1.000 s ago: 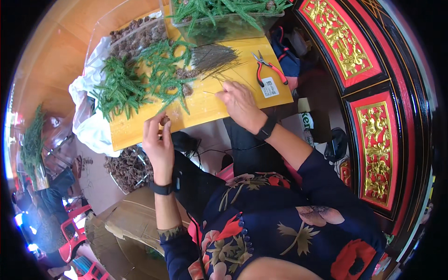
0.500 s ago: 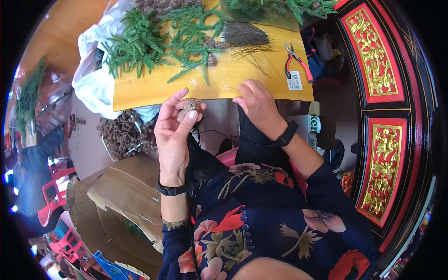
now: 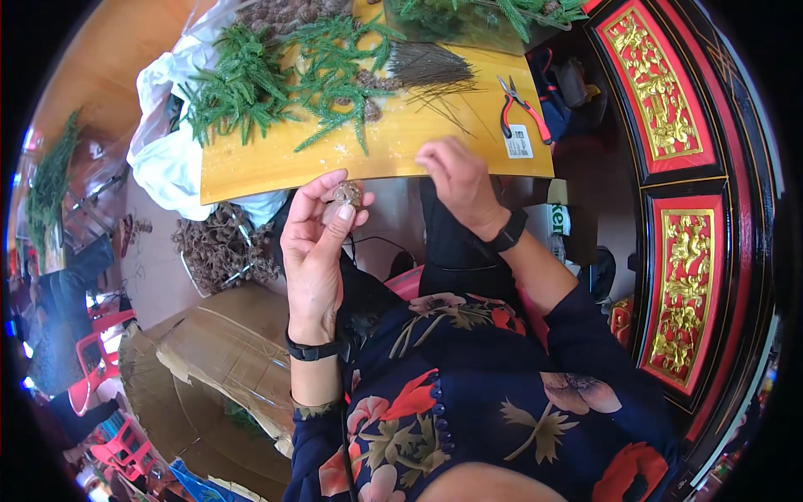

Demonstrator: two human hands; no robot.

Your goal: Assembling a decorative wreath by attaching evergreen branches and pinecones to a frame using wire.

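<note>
Between the thumb and fingers of my left hand (image 3: 315, 251) is a small brown pine cone (image 3: 347, 194), held just off the front edge of the yellow table (image 3: 276, 171). To its right, my right hand (image 3: 462, 191) is closed in a pinch over the same edge; whatever its fingertips may hold is too fine to make out. A bundle of thin dark wires (image 3: 428, 64) lies farther back, with some loose ones spread toward me. Red-and-black pliers (image 3: 524, 110) rest at the table's right side, beside a white printed label (image 3: 519, 142).
Green artificial sprigs (image 3: 238, 84) and more pine cones (image 3: 293, 12) cover the table's back left. A clear bin with greenery (image 3: 460, 25) stands behind. Below left are a heap of brown cones (image 3: 224, 249) and an open cardboard box (image 3: 226, 368). A carved red-and-gold panel (image 3: 682, 284) borders the right.
My right hand has lifted slightly and turned, its fingers now more curled. The pine cone stays in my left hand, turned a little. The whole view has shifted slightly.
</note>
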